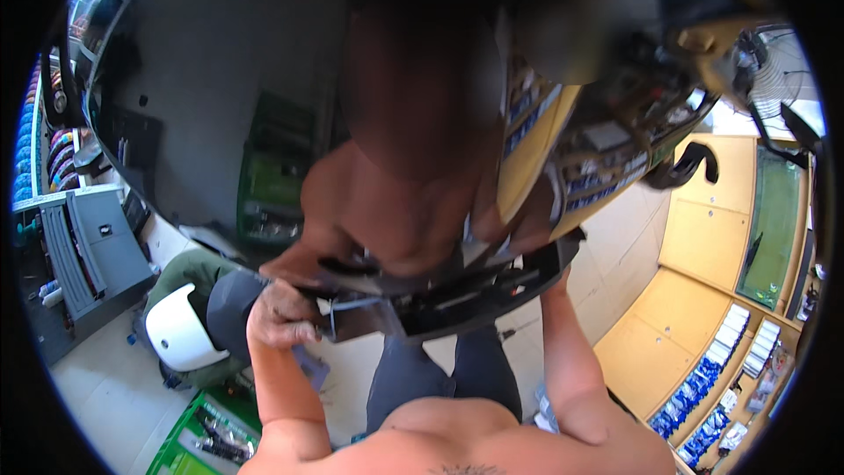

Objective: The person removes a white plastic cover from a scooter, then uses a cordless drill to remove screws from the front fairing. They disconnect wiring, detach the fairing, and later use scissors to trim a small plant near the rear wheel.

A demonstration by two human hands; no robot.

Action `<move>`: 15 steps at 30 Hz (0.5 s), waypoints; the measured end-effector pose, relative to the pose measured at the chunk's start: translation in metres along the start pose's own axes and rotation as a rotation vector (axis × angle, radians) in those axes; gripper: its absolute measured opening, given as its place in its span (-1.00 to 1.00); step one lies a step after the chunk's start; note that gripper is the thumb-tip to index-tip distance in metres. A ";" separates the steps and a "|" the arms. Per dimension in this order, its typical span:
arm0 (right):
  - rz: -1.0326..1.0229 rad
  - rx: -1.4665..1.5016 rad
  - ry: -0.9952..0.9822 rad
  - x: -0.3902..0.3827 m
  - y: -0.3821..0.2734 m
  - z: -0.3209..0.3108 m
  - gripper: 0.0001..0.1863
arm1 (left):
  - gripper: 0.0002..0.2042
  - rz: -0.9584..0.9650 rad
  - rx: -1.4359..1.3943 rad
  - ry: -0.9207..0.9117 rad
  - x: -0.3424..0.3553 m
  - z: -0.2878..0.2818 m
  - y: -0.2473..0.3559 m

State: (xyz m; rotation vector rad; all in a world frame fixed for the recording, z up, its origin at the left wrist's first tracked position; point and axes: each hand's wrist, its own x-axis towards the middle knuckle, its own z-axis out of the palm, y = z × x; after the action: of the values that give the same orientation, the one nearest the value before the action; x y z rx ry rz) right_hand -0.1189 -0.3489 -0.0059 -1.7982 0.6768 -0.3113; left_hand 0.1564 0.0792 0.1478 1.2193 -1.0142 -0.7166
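Observation:
A large glossy dark body panel (202, 149) fills the upper middle of the head view and mirrors a bare torso. Along its lower edge runs a black plastic trim piece (475, 308) with an open, hollow inner side. My left hand (286, 312) is closed on the left end of this trim, its fingers curled at the edge. At the right end, my right hand (558, 286) reaches up behind the trim, which hides its fingers. Whether the trim is joined to the glossy panel I cannot tell.
Wooden cabinets (703, 229) and shelves with blue packets (690, 391) line the right. Black levers (694, 163) stick out at the upper right. On the left are a grey case (105, 251), a white curved shell (180, 330) and a green crate (189, 427) holding parts.

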 end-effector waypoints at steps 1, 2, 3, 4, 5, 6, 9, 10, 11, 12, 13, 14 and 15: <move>0.053 0.122 0.012 -0.009 0.002 -0.001 -0.53 | -0.66 0.029 -0.003 0.065 0.009 0.010 0.006; 0.104 0.336 0.023 -0.004 0.008 0.001 -0.53 | -0.65 -0.024 -0.049 0.124 0.006 0.012 0.003; 0.262 0.938 0.020 0.001 0.005 0.005 -0.50 | -0.65 -0.085 -0.089 0.186 0.002 0.014 0.004; 0.248 0.915 0.015 0.002 0.000 0.007 -0.48 | -0.65 -0.032 -0.058 0.197 0.005 0.016 0.005; 0.234 0.892 0.009 0.001 -0.005 0.009 -0.46 | -0.65 -0.041 -0.046 0.179 0.003 0.015 0.005; 0.217 0.869 0.002 0.003 -0.012 0.012 -0.44 | -0.65 -0.047 -0.033 0.160 0.000 0.013 0.002; 0.230 0.802 -0.009 0.001 0.001 0.005 -0.43 | -0.66 -0.050 -0.044 0.152 -0.002 0.014 0.001; 0.216 0.732 0.016 0.002 0.005 0.005 -0.47 | -0.66 -0.048 -0.058 0.157 -0.002 0.015 0.001; 0.202 0.663 0.041 0.003 0.009 0.004 -0.51 | -0.66 -0.043 -0.056 0.154 -0.002 0.015 0.000; 0.191 0.594 0.069 0.001 0.014 0.005 -0.54 | -0.66 -0.042 -0.057 0.150 -0.001 0.014 -0.002; 0.175 0.577 0.062 0.000 0.023 0.003 -0.57 | -0.66 -0.041 -0.055 0.144 -0.001 0.013 -0.001; 0.159 0.561 0.056 0.001 0.030 0.000 -0.59 | -0.66 -0.038 -0.057 0.138 -0.001 0.013 -0.001; 0.170 0.597 0.058 0.001 0.034 -0.001 -0.60 | -0.66 -0.034 -0.057 0.134 -0.001 0.013 -0.002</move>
State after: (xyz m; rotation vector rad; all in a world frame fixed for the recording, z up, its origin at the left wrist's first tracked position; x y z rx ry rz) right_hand -0.1287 -0.3569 -0.0375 -1.1611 0.6849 -0.4026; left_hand 0.1444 0.0744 0.1464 1.2209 -0.8590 -0.6771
